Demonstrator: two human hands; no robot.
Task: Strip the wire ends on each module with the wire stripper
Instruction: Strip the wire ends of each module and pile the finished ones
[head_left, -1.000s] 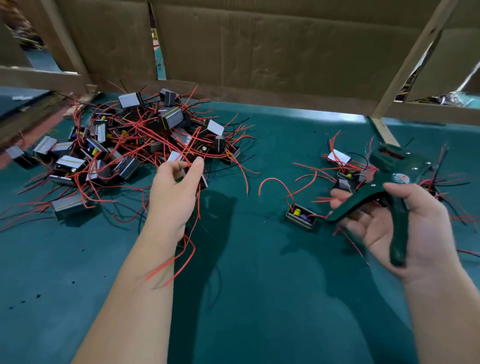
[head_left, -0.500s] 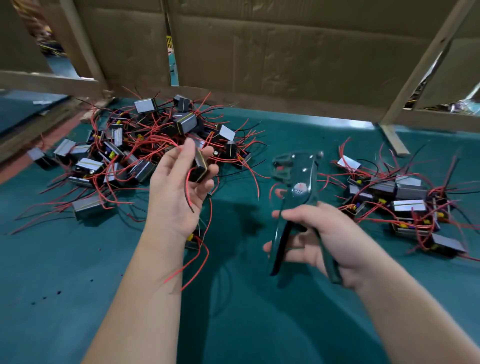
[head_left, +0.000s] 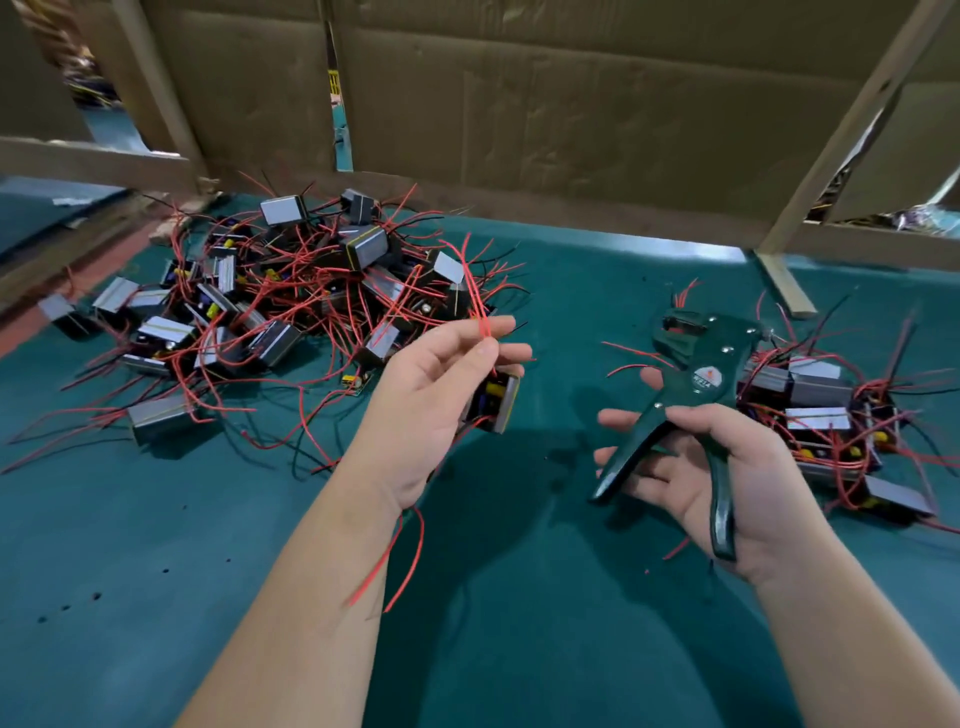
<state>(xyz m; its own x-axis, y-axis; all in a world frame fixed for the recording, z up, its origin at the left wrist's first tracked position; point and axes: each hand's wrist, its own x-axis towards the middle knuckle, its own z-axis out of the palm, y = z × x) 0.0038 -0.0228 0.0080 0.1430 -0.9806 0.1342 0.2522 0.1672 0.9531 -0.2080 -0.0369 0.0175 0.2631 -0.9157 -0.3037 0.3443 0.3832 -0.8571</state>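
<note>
My left hand (head_left: 431, 395) holds one small black module (head_left: 496, 402) above the green table and pinches its red wires (head_left: 480, 306) upright between thumb and fingers. More red wires trail down past my left wrist. My right hand (head_left: 722, 467) grips the dark green wire stripper (head_left: 696, 384) by its handles, which are spread apart, with the jaws pointing up and away. The stripper's jaws stand to the right of the pinched wires and do not touch them.
A large pile of modules with tangled red and black wires (head_left: 270, 312) lies at the left rear of the green table (head_left: 519, 597). A smaller group of modules (head_left: 831, 426) lies at the right. Cardboard walls (head_left: 571, 104) and wooden battens close the back.
My left hand lifted the module off the pile and now pinches its red wires upright. My right hand brought the stripper from the right-hand group toward the middle.
</note>
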